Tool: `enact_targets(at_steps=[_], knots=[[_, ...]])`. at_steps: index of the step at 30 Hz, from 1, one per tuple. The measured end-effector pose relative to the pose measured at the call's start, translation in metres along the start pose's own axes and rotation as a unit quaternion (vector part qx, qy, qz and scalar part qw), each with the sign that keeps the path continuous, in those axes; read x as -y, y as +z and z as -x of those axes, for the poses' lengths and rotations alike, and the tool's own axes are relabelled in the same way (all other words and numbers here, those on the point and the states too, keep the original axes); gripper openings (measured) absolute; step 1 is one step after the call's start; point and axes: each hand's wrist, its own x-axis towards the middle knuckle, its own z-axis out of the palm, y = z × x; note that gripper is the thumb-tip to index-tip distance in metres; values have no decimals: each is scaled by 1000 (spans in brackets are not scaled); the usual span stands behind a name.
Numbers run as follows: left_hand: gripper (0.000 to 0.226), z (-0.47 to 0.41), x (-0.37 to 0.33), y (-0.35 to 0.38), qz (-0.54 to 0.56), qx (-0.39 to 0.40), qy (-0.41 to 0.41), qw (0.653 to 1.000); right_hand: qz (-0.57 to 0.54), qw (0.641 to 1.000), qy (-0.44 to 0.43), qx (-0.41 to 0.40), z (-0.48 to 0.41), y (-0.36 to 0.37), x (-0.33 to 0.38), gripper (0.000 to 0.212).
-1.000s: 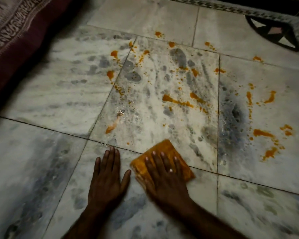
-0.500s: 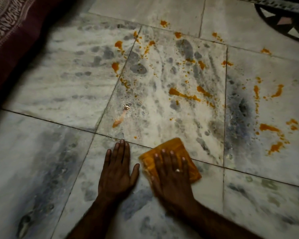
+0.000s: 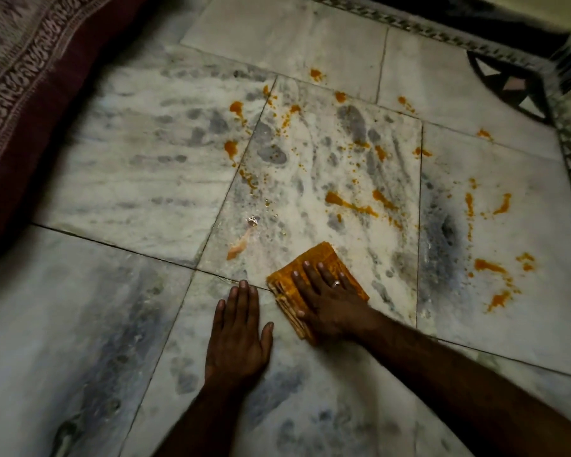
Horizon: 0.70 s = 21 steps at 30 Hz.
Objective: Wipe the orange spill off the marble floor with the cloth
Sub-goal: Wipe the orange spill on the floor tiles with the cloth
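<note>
- The right hand (image 3: 327, 301) lies flat, palm down, on the folded orange cloth (image 3: 323, 263), fingers spread and pressing it to the marble floor (image 3: 119, 189); it presses rather than grips. A ring shows on one finger.
- The cloth is a folded rectangle lying across the joint between two tiles, in the lower middle of the view. Its long axis runs from the near left, by the thumb, up toward the far right; its far corner points at the central tile where the spill is thickest.
- The layered folded edges of the cloth face left, toward the other hand.
- The left hand (image 3: 238, 338) rests open and flat on bare marble just beside the cloth, fingers together and pointing away from the person, thumb out toward the cloth; it holds nothing.
- The orange spill (image 3: 350, 204) lies in streaks and drops beyond the cloth, across the central tile and onto the tile to the right.
- A pale smear (image 3: 239, 247) lies left of the cloth's far corner.
- A patterned dark red rug (image 3: 17, 77) borders the floor at the far left.
</note>
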Motion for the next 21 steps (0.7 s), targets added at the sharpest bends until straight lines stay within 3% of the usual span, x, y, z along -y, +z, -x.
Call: enact_targets(at_steps=[3,6,8,13,16,21], knots=[[72,-2,-3,-7,10,39,-17,999,27,996,7,83,0,-20,6,83],[74,-6,4,-7,8,73,0,997,90,992,-19,90,8,-21,5,84],[76,-7,7,-6,12,76,8,997,130,989,-43,46,16,-10,0,81],[73,-6,12,1,7,47,29,998,133,982,-87,-102,20,28,-14,73],[71,-10,22,0,4,24,54,998,114,975,-120,-151,19,43,-15,67],[68,-22,58,-7,-4,-16,-23,1000,79,954,-186,-219,-2,49,27,66]])
